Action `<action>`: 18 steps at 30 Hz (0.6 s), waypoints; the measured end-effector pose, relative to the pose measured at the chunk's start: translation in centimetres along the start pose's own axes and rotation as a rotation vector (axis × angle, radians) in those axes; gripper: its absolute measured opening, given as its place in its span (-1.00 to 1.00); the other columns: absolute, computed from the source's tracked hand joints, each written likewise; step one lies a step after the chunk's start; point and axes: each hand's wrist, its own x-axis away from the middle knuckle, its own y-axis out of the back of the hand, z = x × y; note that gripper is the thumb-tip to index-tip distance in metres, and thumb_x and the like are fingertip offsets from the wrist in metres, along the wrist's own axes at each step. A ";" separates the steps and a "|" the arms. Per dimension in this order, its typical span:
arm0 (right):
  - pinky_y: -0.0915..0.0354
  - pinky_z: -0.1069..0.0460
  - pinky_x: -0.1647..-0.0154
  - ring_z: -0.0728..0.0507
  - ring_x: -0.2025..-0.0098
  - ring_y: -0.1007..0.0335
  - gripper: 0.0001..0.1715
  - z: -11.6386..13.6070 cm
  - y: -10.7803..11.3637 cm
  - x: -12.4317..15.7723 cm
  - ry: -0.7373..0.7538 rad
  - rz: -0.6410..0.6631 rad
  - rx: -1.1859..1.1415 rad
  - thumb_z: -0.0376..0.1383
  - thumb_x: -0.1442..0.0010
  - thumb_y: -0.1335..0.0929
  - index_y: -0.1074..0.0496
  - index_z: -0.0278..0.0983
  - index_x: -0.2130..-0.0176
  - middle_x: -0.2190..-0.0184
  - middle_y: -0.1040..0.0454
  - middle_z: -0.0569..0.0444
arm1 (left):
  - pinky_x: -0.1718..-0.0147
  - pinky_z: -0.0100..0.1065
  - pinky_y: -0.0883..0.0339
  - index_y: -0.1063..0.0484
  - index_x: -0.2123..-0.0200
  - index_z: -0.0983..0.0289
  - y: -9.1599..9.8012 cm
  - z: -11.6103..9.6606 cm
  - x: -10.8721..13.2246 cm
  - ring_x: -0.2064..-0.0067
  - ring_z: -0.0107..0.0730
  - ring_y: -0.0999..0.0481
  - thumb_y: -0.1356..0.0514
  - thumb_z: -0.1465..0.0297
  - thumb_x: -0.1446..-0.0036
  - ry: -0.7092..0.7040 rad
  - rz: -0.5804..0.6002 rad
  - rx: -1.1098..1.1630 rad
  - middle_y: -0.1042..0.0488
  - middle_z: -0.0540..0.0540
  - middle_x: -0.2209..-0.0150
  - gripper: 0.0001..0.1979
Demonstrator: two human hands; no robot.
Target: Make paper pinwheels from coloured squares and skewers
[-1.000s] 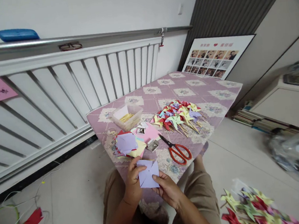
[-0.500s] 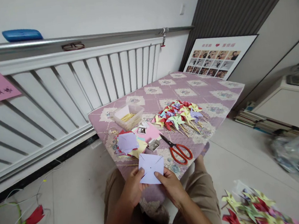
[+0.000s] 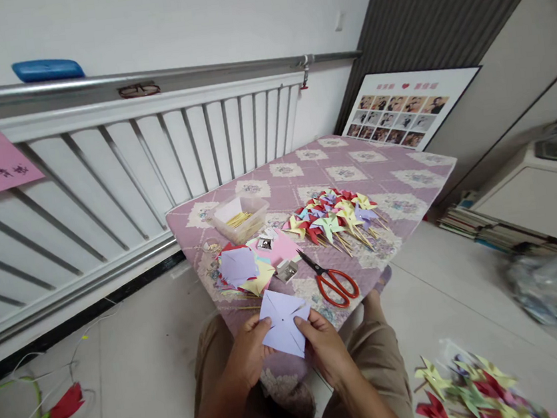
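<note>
A lavender paper square point(image 3: 286, 329) with slits cut in from its corners and a small dark hole in the middle is held between both my hands above the table's near edge. My left hand point(image 3: 248, 348) pinches its left side, thumb on top. On the opposite side my right hand point(image 3: 325, 343) grips it beside a slit, fingers underneath and partly hidden. Just beyond lies a stack of coloured paper squares point(image 3: 237, 267), a lavender one on top. Red-handled scissors point(image 3: 335, 284) rest to the right, blades pointing away. Small boxes of pins point(image 3: 286, 271) sit between them.
A clear plastic box point(image 3: 242, 218) holds thin wooden sticks. Finished paper pinwheels point(image 3: 333, 219) lie in a heap on the patterned tablecloth point(image 3: 349, 173). More pinwheels point(image 3: 473, 391) are on the floor at right. A white radiator point(image 3: 175, 147) runs along the left; a photo board point(image 3: 410, 108) leans behind.
The lavender square has turned slightly clockwise in my hands. My right thumb has moved up along its right side, and the slit there has opened wider.
</note>
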 end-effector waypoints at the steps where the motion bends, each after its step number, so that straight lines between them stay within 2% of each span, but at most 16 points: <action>1: -0.37 -0.10 0.15 -0.20 0.30 -0.53 -0.67 0.1 -0.1 0.0 0.005 -0.011 -0.006 -0.14 0.02 -0.51 -0.52 -0.23 0.24 0.29 -0.63 0.05 | 0.31 -0.22 -0.43 -0.50 0.31 0.25 -0.1 -0.1 0.1 0.33 -0.22 -0.56 -0.31 0.23 0.06 -0.007 0.012 0.029 -0.59 0.13 0.34 -0.75; 5: -0.38 -0.11 0.15 -0.20 0.29 -0.53 -0.67 0.2 -0.5 0.0 0.025 -0.073 -0.060 -0.16 0.02 -0.50 -0.52 -0.22 0.23 0.28 -0.63 0.06 | 0.13 -0.20 -0.41 -0.48 0.18 0.31 -0.4 -0.4 0.2 0.08 -0.13 -0.53 -0.24 0.19 -0.05 -0.079 0.106 0.159 -0.57 0.23 0.13 -0.65; 9: -0.37 -0.11 0.12 -0.19 0.25 -0.53 -0.68 0.4 -0.8 -0.2 0.048 -0.118 -0.150 -0.20 0.05 -0.51 -0.52 -0.20 0.25 0.26 -0.63 0.07 | 0.00 -0.15 -0.35 -0.47 0.11 0.24 -0.2 0.4 0.1 -0.05 -0.12 -0.46 -0.22 0.18 -0.08 -0.058 0.144 0.289 -0.51 0.20 0.00 -0.65; 13: -0.38 -0.08 0.14 -0.17 0.28 -0.52 -0.70 0.5 -1.2 -0.2 0.032 -0.119 -0.182 -0.21 0.06 -0.52 -0.52 -0.21 0.26 0.30 -0.63 0.09 | -0.05 -0.17 -0.31 -0.47 0.14 0.21 -0.2 2.2 0.2 -0.04 -0.18 -0.47 -0.29 0.24 -0.03 -0.054 0.145 0.365 -0.53 0.14 0.03 -0.68; 18: -0.37 -0.05 0.21 -0.16 0.33 -0.50 -0.69 0.1 -1.5 0.3 0.029 -0.078 -0.070 -0.17 0.03 -0.50 -0.51 -0.23 0.25 0.33 -0.62 0.08 | -0.01 -0.18 -0.34 -0.46 0.12 0.27 -0.7 3.4 -0.2 0.02 -0.18 -0.51 -0.31 0.30 -0.01 -0.065 0.045 0.362 -0.55 0.18 0.07 -0.66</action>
